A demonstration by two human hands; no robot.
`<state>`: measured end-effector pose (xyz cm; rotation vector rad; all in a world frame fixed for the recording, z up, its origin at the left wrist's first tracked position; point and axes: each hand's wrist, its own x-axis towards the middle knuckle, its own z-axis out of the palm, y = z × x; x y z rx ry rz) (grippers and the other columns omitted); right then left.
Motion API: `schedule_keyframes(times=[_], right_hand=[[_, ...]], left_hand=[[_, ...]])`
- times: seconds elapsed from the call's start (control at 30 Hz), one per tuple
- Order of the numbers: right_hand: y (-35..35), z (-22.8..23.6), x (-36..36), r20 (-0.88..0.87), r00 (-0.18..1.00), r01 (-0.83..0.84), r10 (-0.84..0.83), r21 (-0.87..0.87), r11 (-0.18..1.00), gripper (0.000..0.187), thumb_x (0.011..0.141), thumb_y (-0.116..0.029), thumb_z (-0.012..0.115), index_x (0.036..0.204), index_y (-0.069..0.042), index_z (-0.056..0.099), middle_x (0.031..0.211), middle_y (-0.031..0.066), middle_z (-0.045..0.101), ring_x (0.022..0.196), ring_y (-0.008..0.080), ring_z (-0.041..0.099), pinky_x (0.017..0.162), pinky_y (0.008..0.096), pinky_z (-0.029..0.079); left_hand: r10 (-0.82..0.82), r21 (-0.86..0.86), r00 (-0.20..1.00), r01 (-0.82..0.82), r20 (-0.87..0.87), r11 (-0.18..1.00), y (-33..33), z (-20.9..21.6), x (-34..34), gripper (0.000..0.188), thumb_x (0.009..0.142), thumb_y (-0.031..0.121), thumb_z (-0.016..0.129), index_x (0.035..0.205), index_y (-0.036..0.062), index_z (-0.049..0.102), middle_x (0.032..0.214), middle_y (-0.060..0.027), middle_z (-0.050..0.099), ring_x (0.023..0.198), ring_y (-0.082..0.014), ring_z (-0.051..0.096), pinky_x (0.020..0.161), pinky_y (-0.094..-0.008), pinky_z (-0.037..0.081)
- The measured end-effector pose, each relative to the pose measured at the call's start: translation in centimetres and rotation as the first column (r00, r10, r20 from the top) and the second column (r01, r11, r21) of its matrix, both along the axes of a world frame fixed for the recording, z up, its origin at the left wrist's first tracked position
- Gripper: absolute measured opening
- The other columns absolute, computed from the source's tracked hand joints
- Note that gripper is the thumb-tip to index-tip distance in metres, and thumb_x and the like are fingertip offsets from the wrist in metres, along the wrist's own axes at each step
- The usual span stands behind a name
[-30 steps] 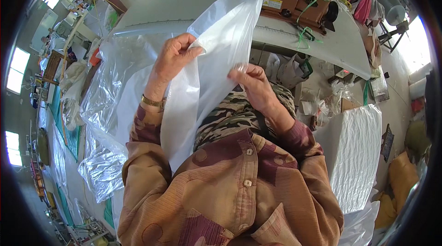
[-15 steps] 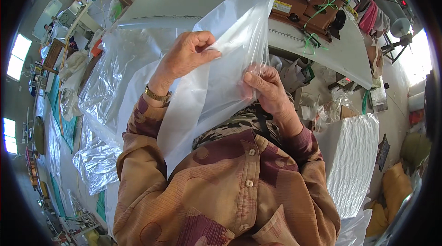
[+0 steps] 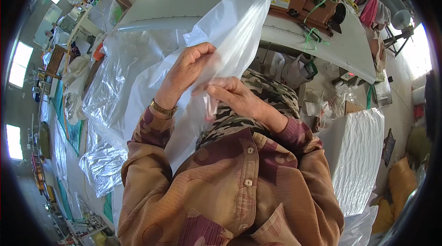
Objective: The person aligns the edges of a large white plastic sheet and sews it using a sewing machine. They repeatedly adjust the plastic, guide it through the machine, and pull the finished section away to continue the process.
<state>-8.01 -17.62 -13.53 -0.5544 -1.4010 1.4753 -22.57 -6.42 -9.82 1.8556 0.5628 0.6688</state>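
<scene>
A translucent white plastic sheet [image 3: 232, 20] hangs in gathered folds from the needle end of a brown sewing machine [image 3: 301, 4] down to my lap. My left hand [image 3: 186, 68], with a gold watch on its wrist, has its thumb and fingers closed on the sheet's left part. Just to the right and lower, my right hand [image 3: 239, 101] reaches across the sheet, its thumb and fingers closed around some of the film. Motion blurs its fingertips, and the left thumb's tip is partly lost in the folds.
The pale sewing table [image 3: 168, 4] has a ruler strip along its near edge. Clear plastic film [image 3: 108, 89] lies heaped at the left. On the right stands a silvery wrapped block [image 3: 357, 163]. A bag [image 3: 297, 73] and plastic scraps sit below the table.
My right hand has moved left, close to the left hand, drawing the film with it. The sheet has bunched into narrower folds. My left hand has dropped slightly.
</scene>
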Motion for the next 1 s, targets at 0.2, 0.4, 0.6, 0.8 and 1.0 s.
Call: schedule_keyframes(times=[0.2, 0.4, 0.6, 0.8, 1.0], right_hand=[[1.2, 0.6, -1.1, 0.035, 0.992, -0.114, 0.119, -0.116, 0.987, 0.045, 0.108, -0.035, 0.043, 0.124, 0.002, 0.062, 0.067, 0.0138, 0.069, 0.058, 0.02, 0.069, 0.057, 0.0293, 0.057], [1.0, -0.2, -1.4, 0.208, 0.977, -0.011, 0.045, -0.166, 0.986, 0.037, 0.106, -0.029, 0.049, 0.113, 0.003, 0.067, 0.068, 0.0114, 0.069, 0.059, 0.0179, 0.068, 0.058, 0.0296, 0.056], [3.1, -0.1, 2.1, -0.191, 0.552, 0.83, -0.812, 0.029, 0.557, 0.03, 0.103, -0.023, 0.057, 0.113, 0.005, 0.063, 0.097, 0.0064, 0.069, 0.089, 0.0113, 0.062, 0.085, 0.0268, 0.048], [9.7, -1.9, -2.9, 0.114, 0.52, 0.82, -0.847, 0.211, 0.532, 0.038, 0.09, -0.015, 0.065, 0.121, 0.004, 0.056, 0.118, 0.0219, 0.064, 0.101, 0.0318, 0.063, 0.088, 0.0382, 0.05], [6.4, -4.1, 0.0, 0.264, 0.615, 0.629, -0.743, 0.405, 0.664, 0.02, 0.085, -0.005, 0.067, 0.105, -0.002, 0.065, 0.107, 0.0212, 0.065, 0.099, 0.0391, 0.063, 0.084, 0.0425, 0.051]], left_hand=[[0.1, -0.184, 0.99, -0.116, -0.095, 0.976, -0.5, 1.2, -0.6, 0.025, 0.099, 0.024, 0.062, 0.089, 0.0014, 0.062, 0.076, 0.0063, 0.054, 0.069, -0.002, 0.045, 0.061, -0.0205, 0.041], [0.013, -0.13, 0.992, -0.03, -0.129, 0.991, 1.2, 0.2, -0.3, 0.023, 0.094, 0.022, 0.07, 0.085, 0.0018, 0.063, 0.072, 0.0085, 0.052, 0.067, -0.0006, 0.043, 0.059, -0.0198, 0.037], [0.142, 0.144, 0.979, -0.121, -0.146, 0.982, 2.6, 3.2, -1.5, 0.016, 0.093, 0.012, 0.069, 0.084, -0.0003, 0.063, 0.069, 0.0092, 0.051, 0.063, 0.0004, 0.041, 0.055, -0.0203, 0.031], [0.279, 0.643, 0.913, -0.025, -0.297, 0.765, 0.2, 7.9, 0.5, 0.005, 0.089, 0.005, 0.066, 0.089, 0.0012, 0.062, 0.066, -0.0032, 0.055, 0.058, -0.0094, 0.046, 0.053, -0.0267, 0.038], [0.158, 0.601, 0.953, 0.03, -0.259, 0.799, 0.3, 3.8, 0.2, 0.007, 0.084, 0.002, 0.065, 0.089, 0.0022, 0.06, 0.059, -0.0073, 0.048, 0.052, -0.0144, 0.042, 0.05, -0.0309, 0.038]])
